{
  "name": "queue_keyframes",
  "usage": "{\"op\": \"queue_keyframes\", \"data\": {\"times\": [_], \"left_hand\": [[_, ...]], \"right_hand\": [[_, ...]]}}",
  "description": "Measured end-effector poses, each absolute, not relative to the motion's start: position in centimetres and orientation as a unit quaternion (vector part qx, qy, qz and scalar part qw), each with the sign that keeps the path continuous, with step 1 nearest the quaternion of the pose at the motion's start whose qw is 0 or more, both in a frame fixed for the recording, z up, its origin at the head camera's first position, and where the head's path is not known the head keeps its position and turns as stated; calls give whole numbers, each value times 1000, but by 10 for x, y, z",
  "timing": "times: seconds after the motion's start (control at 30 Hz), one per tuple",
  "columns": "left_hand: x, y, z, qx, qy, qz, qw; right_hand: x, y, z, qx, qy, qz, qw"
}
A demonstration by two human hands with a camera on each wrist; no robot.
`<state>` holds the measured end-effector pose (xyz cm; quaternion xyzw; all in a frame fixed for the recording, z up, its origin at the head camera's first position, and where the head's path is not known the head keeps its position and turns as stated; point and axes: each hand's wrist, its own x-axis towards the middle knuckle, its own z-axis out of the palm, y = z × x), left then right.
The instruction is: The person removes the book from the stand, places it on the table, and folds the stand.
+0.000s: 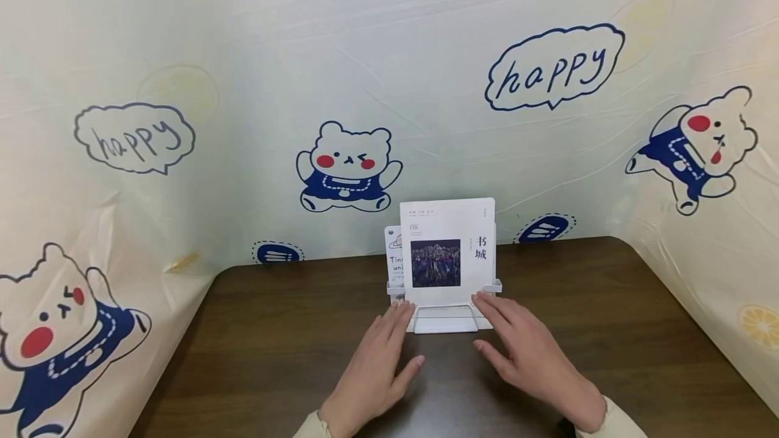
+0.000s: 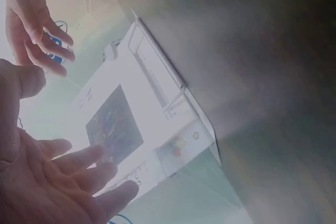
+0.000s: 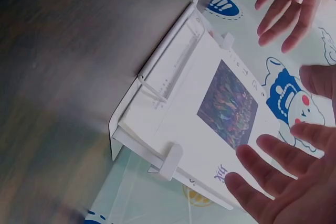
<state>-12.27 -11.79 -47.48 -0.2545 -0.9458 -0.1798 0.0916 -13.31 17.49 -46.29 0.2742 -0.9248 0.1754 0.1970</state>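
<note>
A white book (image 1: 447,222) with a dark square picture on its cover leans upright on a white book stand (image 1: 446,324). Side clips and a front wire bar of the stand overlap the book's edges. Behind its left edge peeks a white printed booklet (image 1: 393,255), mostly hidden. My left hand (image 1: 372,367) hovers in front of the stand's left side, fingers extended and holding nothing. On the other side is my right hand (image 1: 535,357), also with extended fingers and nothing in its grasp. Both wrist views show spread fingers beside the book, apart from each other.
The stand rests on a dark brown wooden table (image 1: 274,336), towards its far edge. Behind and around the table hangs a pale curtain (image 1: 255,53) printed with cartoon bears and "happy" bubbles.
</note>
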Motion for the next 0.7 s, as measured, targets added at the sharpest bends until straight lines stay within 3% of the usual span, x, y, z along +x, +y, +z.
{"op": "queue_keyframes", "data": {"times": [0.7], "left_hand": [[-142, -117, -475, -218, -926, -270, 152]], "right_hand": [[-156, 170, -465, 204, -902, 278, 260]]}}
